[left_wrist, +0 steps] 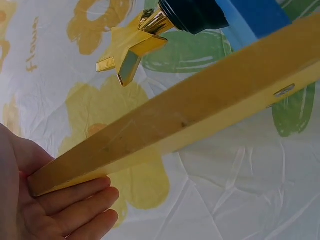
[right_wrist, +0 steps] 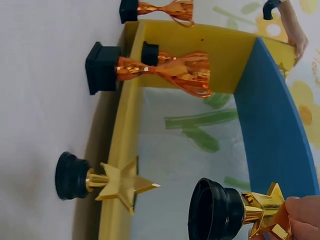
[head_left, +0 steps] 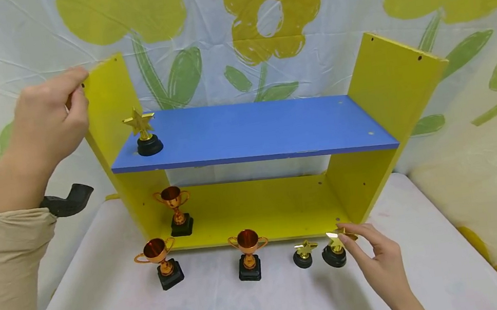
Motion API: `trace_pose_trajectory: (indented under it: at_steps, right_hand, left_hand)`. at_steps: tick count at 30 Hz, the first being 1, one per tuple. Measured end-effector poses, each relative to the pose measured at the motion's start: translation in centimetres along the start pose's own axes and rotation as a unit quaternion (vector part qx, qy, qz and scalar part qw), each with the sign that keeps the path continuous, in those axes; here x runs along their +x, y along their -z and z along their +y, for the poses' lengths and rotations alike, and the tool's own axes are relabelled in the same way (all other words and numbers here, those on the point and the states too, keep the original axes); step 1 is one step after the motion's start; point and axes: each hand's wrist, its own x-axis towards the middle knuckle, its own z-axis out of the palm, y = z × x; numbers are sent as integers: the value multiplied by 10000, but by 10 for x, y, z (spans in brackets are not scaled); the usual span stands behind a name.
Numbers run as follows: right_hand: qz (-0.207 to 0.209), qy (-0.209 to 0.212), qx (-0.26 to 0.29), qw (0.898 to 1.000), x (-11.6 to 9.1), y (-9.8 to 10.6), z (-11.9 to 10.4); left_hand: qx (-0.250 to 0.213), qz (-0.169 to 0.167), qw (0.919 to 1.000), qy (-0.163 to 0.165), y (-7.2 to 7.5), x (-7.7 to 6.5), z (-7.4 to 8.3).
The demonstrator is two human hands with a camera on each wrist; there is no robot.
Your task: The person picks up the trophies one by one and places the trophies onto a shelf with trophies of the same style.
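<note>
My left hand grips the top corner of the shelf unit's yellow left side panel; in the left wrist view, fingers and thumb lie on opposite sides of it. A gold star trophy stands close by, at the left end of the blue shelf. With my right hand I pinch another star trophy by its star. Its black base hangs above the table in the right wrist view. Beside it, a smaller-looking star trophy stands upright on the table.
Two copper cup trophies, one in the middle and one at left, stand before the unit. A third cup trophy is on the yellow bottom board, at its left end. A flower-printed cloth hangs behind.
</note>
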Motion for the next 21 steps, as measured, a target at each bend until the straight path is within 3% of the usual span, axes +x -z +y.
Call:
trace_pose_trajectory:
  at_steps: [4,13,17,21]
  right_hand:
    - [40,52,38,10000,4,-1,-4]
    - [57,144,33,9999,9,-1,-14]
    - [108,228,55,9997,10,0,-19]
    - [122,302,191,9993,13,1,-24]
  left_hand:
    - [20,142,9998,-125,-1,0,-4]
    - [-442,244,9982,321,1,1,-12]
    - [-351,259,9990,90,-1,1,-12]
    - [-114,374,9983,-439,-3,1,-12]
